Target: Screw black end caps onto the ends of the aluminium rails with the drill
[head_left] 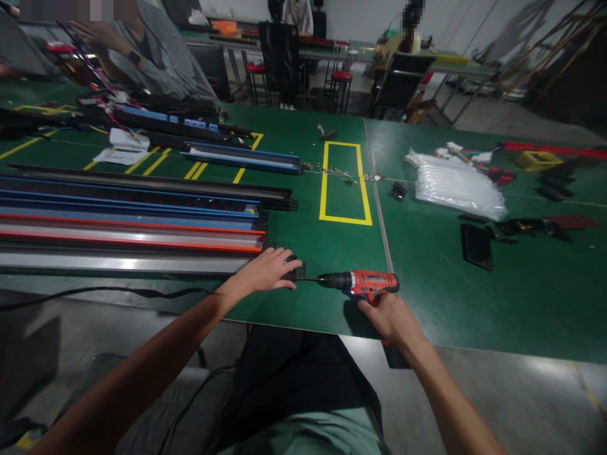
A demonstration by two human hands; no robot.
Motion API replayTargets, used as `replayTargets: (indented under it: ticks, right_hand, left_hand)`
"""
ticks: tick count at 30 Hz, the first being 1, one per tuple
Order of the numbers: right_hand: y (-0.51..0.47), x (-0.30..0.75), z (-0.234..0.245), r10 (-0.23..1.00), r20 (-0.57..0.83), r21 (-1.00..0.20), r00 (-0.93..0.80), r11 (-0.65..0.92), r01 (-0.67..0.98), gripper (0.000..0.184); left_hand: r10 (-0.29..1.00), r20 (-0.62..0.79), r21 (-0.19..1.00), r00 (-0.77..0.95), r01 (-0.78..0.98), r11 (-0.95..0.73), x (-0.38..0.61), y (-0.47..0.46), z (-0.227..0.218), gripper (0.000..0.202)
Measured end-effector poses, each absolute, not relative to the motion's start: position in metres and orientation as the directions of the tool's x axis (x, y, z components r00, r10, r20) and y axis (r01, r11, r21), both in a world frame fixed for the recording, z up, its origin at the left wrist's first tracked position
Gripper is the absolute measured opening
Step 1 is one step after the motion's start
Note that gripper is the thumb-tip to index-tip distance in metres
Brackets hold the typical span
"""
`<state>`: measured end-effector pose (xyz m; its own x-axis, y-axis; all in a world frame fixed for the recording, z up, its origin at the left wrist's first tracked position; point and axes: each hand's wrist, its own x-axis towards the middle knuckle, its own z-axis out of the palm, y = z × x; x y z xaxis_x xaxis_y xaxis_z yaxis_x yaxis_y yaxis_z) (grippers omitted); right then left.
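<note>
My right hand [386, 315] grips a red cordless drill [363, 284] held sideways, its bit pointing left at a black end cap [296, 272]. That cap sits on the end of a long silver rail [118, 263] near the table's front edge. My left hand [268, 270] lies over the rail's end, fingers curled down on the cap and holding it steady. The drill bit touches or nearly touches the cap; I cannot tell which.
More long rails [133, 215] with blue, red and black trim lie stacked behind. A yellow tape rectangle [345, 183], a bag of white tubes [458, 186], black parts [477, 245] and wires [535, 158] lie on the green table [427, 297]. Other people sit far left and behind.
</note>
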<state>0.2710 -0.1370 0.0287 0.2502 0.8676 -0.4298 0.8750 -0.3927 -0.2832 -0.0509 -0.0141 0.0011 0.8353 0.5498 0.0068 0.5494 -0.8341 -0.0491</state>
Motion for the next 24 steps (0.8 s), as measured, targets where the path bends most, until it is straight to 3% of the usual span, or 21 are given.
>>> replayTargets:
  ticks: [24]
  right_hand:
    - [-0.1347, 0.2708, 0.0283, 0.882, -0.412, -0.284, 0.230, -0.363, 0.887, 0.038]
  left_hand:
    - [0.554, 0.011, -0.084, 0.832, 0.553, -0.829, -0.0506, -0.0173, 0.0025, 0.059]
